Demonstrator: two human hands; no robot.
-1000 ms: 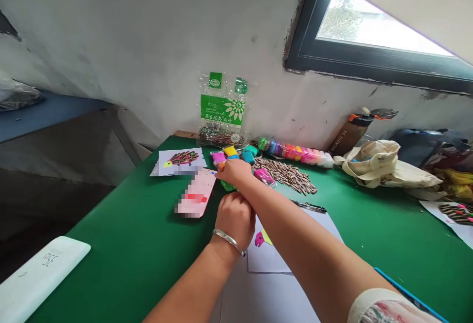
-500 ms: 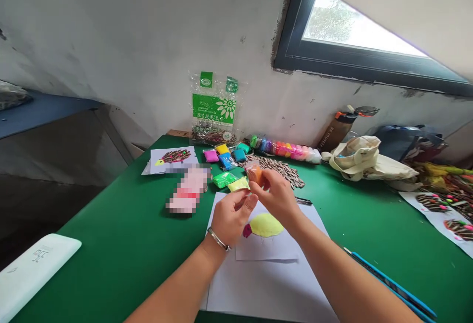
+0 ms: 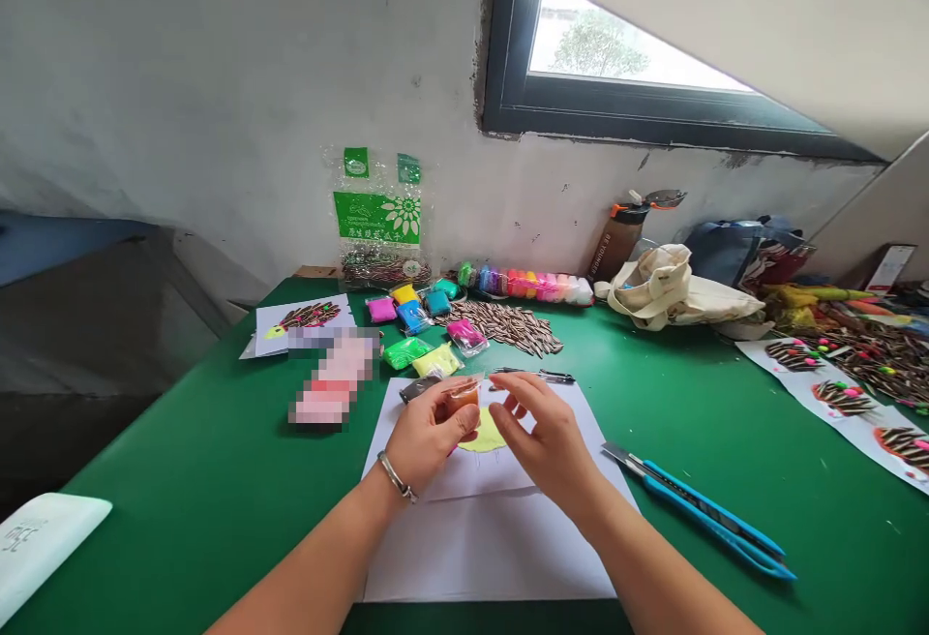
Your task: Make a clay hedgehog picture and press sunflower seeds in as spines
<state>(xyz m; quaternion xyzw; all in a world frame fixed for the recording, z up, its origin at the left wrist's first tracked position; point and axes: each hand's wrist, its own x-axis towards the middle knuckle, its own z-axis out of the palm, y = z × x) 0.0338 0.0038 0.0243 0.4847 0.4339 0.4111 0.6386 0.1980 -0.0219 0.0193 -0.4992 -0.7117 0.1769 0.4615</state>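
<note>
My left hand (image 3: 427, 434) is closed around a small packet of orange clay (image 3: 464, 395), its clear wrapper showing above the fingers. Just to the right, my right hand (image 3: 543, 430) holds nothing; its fingers are apart and curved toward the packet. Beneath both hands lies a drawing sheet (image 3: 464, 486) with a flattened yellow clay body (image 3: 483, 435) on it and pencil legs below. A bit of magenta clay shows beside the left thumb, mostly hidden. Larger white paper (image 3: 494, 558) lies under the drawing.
Several clay packets (image 3: 437, 361) and a heap of sunflower seeds (image 3: 508, 325) lie behind the paper. A blue utility knife (image 3: 711, 509) rests at right. Finished seed pictures (image 3: 842, 398) lie farther right. A bottle (image 3: 615, 243) and cloth bag (image 3: 657, 288) stand by the wall.
The orange clay packet has come down nearer to me and now sits in my left hand. My right hand has let go of it and opened. The view has swung right.
</note>
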